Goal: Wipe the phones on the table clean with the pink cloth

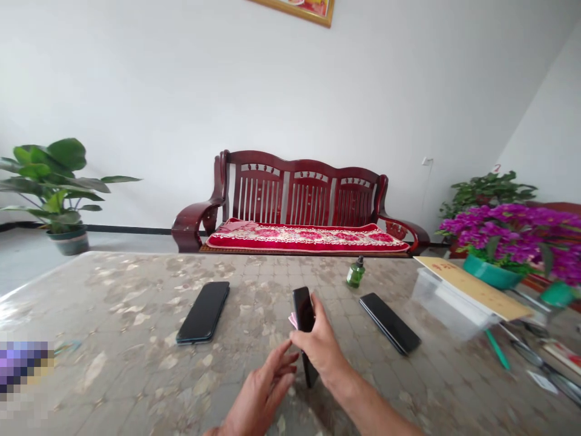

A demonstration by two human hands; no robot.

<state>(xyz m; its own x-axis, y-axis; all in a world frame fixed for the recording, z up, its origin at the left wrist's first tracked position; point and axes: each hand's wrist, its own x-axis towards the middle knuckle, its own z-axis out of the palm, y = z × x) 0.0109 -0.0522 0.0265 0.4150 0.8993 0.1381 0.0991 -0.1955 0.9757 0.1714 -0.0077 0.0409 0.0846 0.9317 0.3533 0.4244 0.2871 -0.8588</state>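
Note:
My right hand [324, 342] grips a black smartphone [305, 312] tilted up on edge above the middle of the table. Its thumb crosses the phone's near side, and the fingers are partly hidden behind it. Just left of the phone, my left hand [265, 384] has its fingers loosely bent and apart; whether a fingertip touches the phone is unclear. A small pink piece [293, 320] sticks out beyond the phone's left edge, too little of it showing to name. One more black smartphone [204, 312] lies flat to the left, and another dark smartphone [390, 323] lies to the right.
A green bottle [355, 272] stands toward the table's [127, 339] far edge. At right are a clear plastic box [454, 306] with a tan envelope [467, 284], a green pen-like item [498, 349] and purple flowers [508, 227]. A wooden bench [308, 191] stands beyond.

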